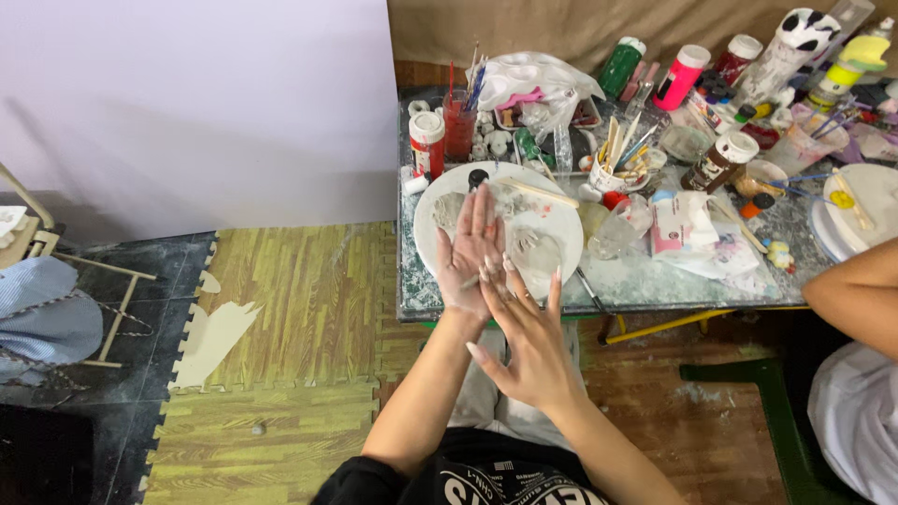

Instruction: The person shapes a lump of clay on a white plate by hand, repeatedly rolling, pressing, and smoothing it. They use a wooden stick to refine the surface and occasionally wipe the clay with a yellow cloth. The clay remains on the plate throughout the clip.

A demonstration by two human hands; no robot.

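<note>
The left hand (pixel 470 245) is held up flat, palm smeared with pale grey paint; the right hand (pixel 528 332) rubs its fingertips across that palm. Both are spread and grasp nothing. They hover above a white plate (pixel 440 201) near the table's (pixel 421 299) front edge. The plate looks stiff, breakable and slick with wet paint, so I would take it by its bare rim. Behind it stand a red-labelled bottle (pixel 427 140), a green bottle (pixel 621 64), a pink one (pixel 681 75) and a brown one (pixel 720 161).
</note>
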